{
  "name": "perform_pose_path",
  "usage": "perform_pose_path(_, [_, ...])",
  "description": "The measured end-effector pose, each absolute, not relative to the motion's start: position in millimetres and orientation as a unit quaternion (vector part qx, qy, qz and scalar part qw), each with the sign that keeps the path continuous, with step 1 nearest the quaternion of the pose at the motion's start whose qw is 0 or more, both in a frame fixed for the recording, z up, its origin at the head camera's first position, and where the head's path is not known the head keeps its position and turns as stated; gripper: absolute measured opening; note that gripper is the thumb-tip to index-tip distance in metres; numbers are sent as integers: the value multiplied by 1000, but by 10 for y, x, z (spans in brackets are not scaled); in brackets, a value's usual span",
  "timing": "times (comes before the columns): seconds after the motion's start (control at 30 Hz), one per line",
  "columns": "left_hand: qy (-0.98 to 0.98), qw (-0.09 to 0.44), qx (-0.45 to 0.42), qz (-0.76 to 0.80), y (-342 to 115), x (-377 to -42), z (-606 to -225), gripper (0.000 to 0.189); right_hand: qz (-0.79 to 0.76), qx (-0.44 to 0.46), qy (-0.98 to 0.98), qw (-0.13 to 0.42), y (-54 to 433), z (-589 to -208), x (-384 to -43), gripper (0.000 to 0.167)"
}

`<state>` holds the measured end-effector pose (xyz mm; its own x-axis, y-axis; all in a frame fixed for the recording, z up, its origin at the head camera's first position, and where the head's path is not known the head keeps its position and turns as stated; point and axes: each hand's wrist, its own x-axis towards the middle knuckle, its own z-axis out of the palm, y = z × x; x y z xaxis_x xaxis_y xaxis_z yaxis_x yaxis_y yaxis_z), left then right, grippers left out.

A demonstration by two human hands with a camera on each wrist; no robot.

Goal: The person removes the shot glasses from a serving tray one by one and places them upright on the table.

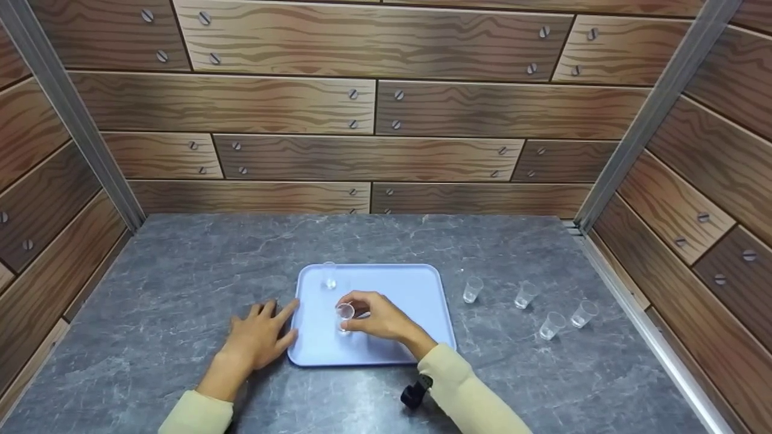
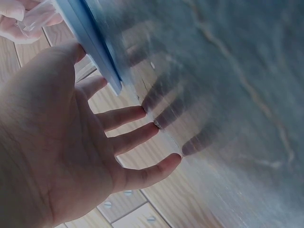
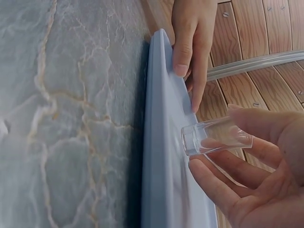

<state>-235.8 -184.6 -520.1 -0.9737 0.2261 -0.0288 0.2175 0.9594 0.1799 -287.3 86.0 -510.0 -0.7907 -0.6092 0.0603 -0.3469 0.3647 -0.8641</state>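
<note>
- From afar, I see a right hand (image 1: pixel 379 316) pinching a small clear cup (image 3: pixel 213 135), thumb and fingers clamped round it, above the pale-blue tray (image 1: pixel 398 280), nine o'clock of centre; contact I cannot tell.
- The left hand (image 1: pixel 256 339), fingers spread apart, lies at the tray's nine o'clock side.
- A second cup (image 1: pixel 330 277) stands on the tray toward eleven o'clock.
- Four more cups (image 1: pixel 552 326) stand toward three o'clock on the grey table (image 1: pixel 181 289).

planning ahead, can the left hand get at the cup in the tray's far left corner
Probably yes: the left hand is empty, touches the tray, and nothing shows between it and that cup; the right hand, holding another cup, is nearer the person.
</note>
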Motion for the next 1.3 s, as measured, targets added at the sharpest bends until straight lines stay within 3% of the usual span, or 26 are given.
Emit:
perform_pose_path(0.53, [989, 30, 112, 93, -1842, -2373, -5205, 60, -464, -294, 826, 125, 1249, -4927, -2788, 33])
perform_pose_path(1.3, [989, 30, 114, 84, -1846, -2380, -5204, 60, -452, -276, 846, 59, 2080, -4864, -2708, 31])
